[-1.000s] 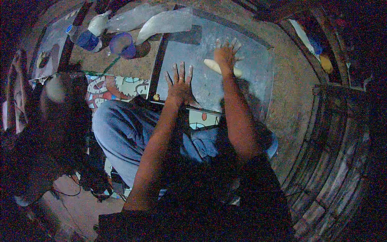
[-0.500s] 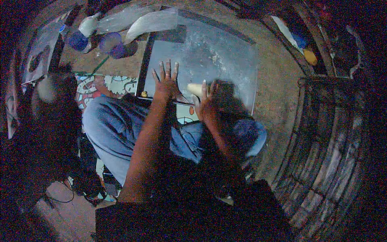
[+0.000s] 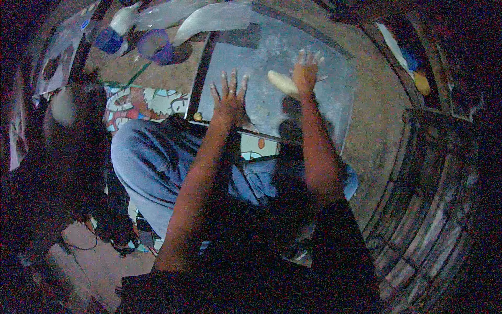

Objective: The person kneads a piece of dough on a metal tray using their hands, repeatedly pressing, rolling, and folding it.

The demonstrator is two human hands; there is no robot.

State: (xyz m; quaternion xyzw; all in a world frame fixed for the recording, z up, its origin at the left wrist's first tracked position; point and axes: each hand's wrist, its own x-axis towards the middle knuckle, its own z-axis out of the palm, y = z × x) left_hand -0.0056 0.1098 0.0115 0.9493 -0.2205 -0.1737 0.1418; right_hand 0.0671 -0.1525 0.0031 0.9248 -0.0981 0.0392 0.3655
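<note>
A pale, elongated roll of dough (image 3: 281,82) lies on a grey, flour-dusted board (image 3: 246,60) before me. My right hand (image 3: 306,78) is over the right end of the dough, palm down with fingers spread and whitened at the tips. It hides that end of the roll. To the left, my left hand (image 3: 229,104) rests flat near the board's close edge, fingers wide apart, touching no dough. A small yellowish lump (image 3: 197,116) sits by the board's near left corner.
Clear plastic bags (image 3: 214,22) and purple-blue tubs (image 3: 155,46) stand beyond the board at left. A printed sheet (image 3: 170,102) lies near my knee (image 3: 138,149). At right is a dark slatted bench (image 3: 429,209); a dim, blurred shape fills the left side.
My right hand has moved forward and away from me across the board, and the dough is farther off with it. The left hand stays spread near the edge. The view has shifted slightly.
</note>
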